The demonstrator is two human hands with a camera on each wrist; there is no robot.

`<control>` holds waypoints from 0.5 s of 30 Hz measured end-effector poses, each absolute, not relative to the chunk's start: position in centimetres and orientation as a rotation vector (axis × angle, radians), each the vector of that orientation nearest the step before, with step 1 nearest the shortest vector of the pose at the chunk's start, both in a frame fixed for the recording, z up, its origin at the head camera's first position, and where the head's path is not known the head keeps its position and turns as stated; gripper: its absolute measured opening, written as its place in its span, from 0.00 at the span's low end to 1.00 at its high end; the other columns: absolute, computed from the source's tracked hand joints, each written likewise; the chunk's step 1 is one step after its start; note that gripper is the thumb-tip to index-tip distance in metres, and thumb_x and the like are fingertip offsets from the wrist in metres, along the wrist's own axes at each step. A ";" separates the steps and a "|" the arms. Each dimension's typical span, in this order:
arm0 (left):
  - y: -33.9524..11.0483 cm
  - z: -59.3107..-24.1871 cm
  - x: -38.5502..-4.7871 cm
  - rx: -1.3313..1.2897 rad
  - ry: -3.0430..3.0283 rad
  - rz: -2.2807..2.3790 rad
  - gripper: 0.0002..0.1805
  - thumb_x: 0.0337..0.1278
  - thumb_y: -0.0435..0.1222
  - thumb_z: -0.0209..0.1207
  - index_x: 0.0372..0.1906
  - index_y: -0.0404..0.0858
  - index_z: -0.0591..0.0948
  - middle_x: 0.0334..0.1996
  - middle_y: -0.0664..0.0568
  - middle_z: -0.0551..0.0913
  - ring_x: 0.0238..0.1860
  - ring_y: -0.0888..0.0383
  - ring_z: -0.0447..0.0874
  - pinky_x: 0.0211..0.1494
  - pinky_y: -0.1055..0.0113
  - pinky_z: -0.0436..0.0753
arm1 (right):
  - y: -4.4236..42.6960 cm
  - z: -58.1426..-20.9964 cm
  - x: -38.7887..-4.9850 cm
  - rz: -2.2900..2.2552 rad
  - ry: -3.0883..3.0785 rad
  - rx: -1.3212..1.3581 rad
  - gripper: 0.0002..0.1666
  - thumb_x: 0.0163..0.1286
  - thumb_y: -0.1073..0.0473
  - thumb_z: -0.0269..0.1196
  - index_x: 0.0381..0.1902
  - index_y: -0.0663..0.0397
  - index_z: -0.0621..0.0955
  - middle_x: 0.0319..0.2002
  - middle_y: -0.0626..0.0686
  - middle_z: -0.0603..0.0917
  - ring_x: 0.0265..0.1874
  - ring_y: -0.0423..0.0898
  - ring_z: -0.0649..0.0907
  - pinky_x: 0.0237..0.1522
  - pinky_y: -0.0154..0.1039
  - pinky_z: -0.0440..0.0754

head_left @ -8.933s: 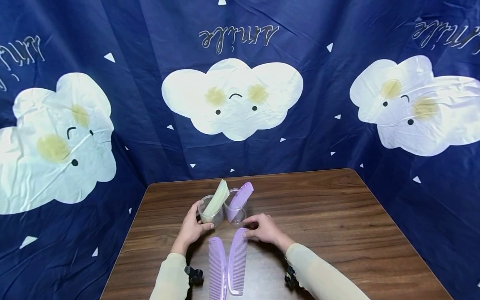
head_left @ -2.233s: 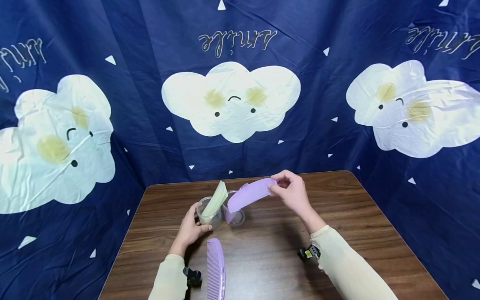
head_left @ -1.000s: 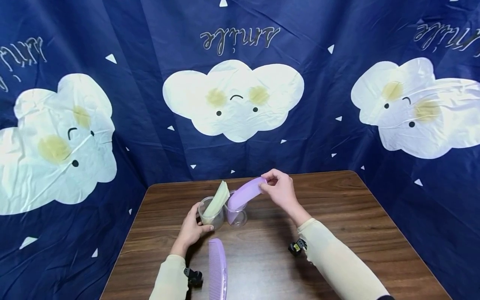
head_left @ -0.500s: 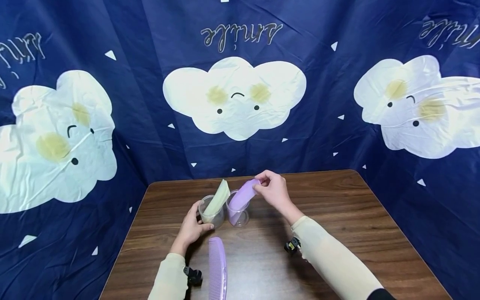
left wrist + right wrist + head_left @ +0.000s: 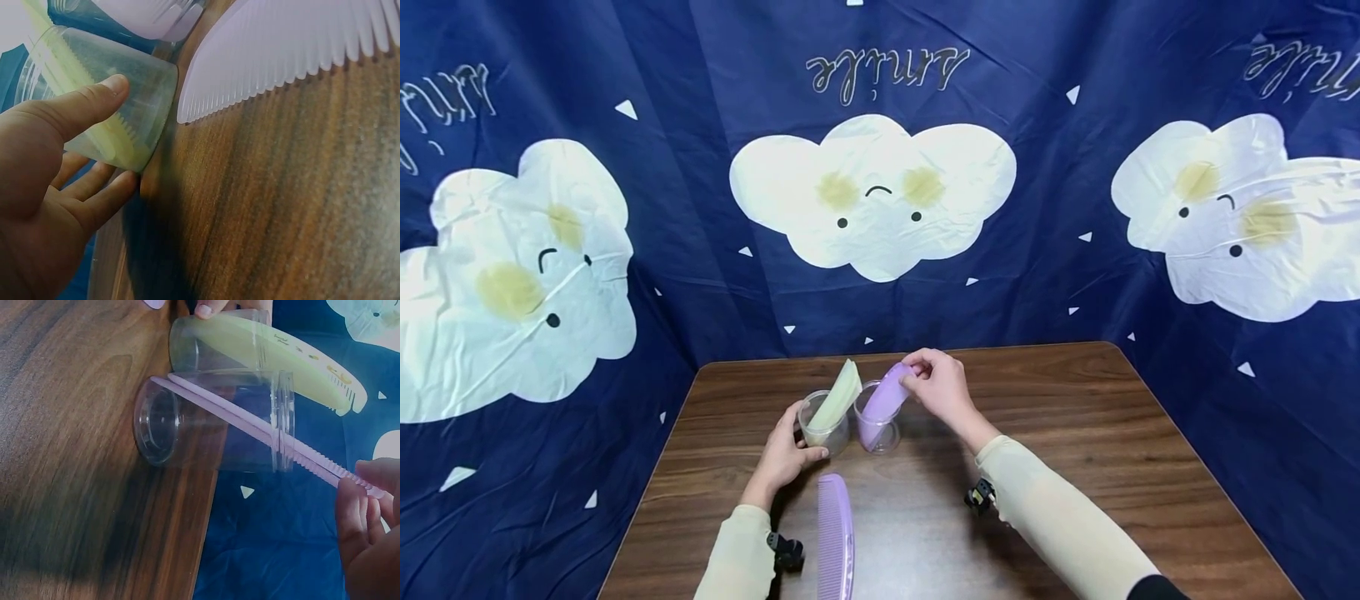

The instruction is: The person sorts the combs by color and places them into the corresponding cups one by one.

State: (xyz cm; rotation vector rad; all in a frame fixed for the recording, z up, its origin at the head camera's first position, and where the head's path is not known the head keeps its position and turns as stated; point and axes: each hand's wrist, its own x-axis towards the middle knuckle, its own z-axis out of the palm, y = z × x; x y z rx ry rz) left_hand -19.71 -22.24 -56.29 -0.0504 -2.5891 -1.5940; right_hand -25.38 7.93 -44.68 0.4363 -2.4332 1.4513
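My left hand [image 5: 784, 457] grips a clear plastic cup [image 5: 838, 439], thumb on the near side. Pale green combs [image 5: 841, 392] lean in that cup, their ends above the rim. Just right of it stands a second clear cup [image 5: 889, 435]. My right hand [image 5: 942, 387] pinches the upper end of a purple comb [image 5: 887, 396] that slants down inside this second cup. The right wrist view shows two purple combs [image 5: 231, 415] lying side by side in it, both close to my fingertips. Another purple comb [image 5: 835, 533] lies on the table, nearer to me.
The brown wooden table [image 5: 1037, 483] reaches back to a dark blue curtain [image 5: 1045, 292] with white clouds, which also encloses both sides. Small black cameras [image 5: 786, 552] are strapped at the wrists. The lying comb is between my forearms.
Of two purple combs on the table, one was picked up by my right hand and lowered into the right cup. The right hand moved left and slightly down lately; the left stayed on its cup.
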 end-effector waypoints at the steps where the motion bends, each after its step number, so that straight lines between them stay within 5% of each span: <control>1: -22.2 -56.3 -19.7 -0.048 -2.591 -1.592 0.54 0.36 0.23 0.79 0.74 0.37 0.65 0.70 0.34 0.70 0.68 0.35 0.73 0.61 0.52 0.85 | 7.9 -44.8 -25.4 1.434 -2.436 0.441 0.11 0.53 0.68 0.73 0.36 0.55 0.89 0.27 0.50 0.84 0.20 0.37 0.80 0.20 0.30 0.82; 15: -22.2 -56.2 -19.6 -0.027 -2.598 -1.587 0.55 0.36 0.23 0.79 0.74 0.39 0.65 0.70 0.36 0.70 0.68 0.38 0.74 0.61 0.55 0.85 | 8.5 -45.1 -25.4 1.361 -2.425 0.562 0.14 0.54 0.65 0.77 0.40 0.55 0.91 0.30 0.51 0.83 0.28 0.42 0.80 0.31 0.29 0.78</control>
